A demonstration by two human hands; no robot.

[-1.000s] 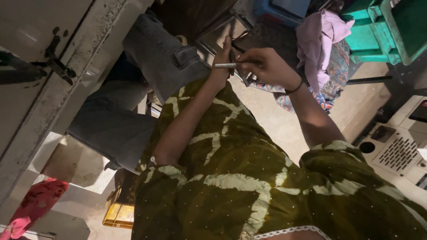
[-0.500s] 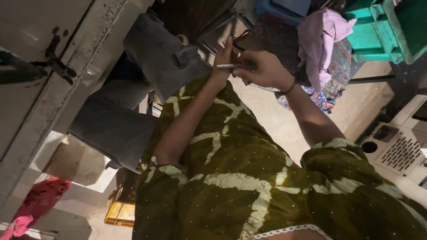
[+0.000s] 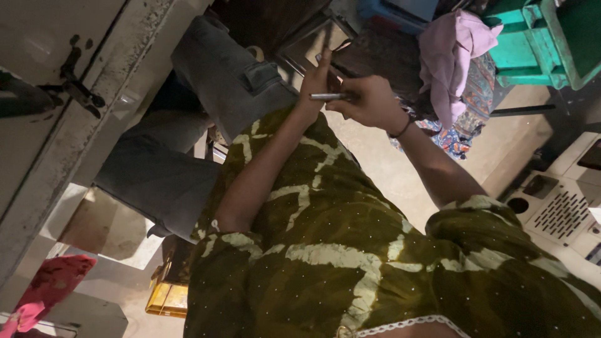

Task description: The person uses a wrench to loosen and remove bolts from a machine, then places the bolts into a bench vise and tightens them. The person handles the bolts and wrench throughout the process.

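Both hands meet at about twelve o'clock, above the olive-green patterned garment [image 3: 325, 250] that fills the lower half of the view. Right hand [image 3: 369, 103], its grip pinched together on a thin silvery tool [image 3: 328, 96], holds it level with its tip toward the left hand [image 3: 316, 81]. That hand's fingers stand upright and together against the tool's end; whether they clamp anything I cannot tell. Beyond the hands, a dark frame [image 3: 313, 44] is partly hidden by them. Grey cloth [image 3: 225, 81] lies at ten o'clock, a pale pink cloth [image 3: 451, 56] at one o'clock beside a green plastic crate [image 3: 538, 44]. A white machine with a grille [image 3: 563, 213] sits at three o'clock, a red cloth [image 3: 50, 285] at eight.
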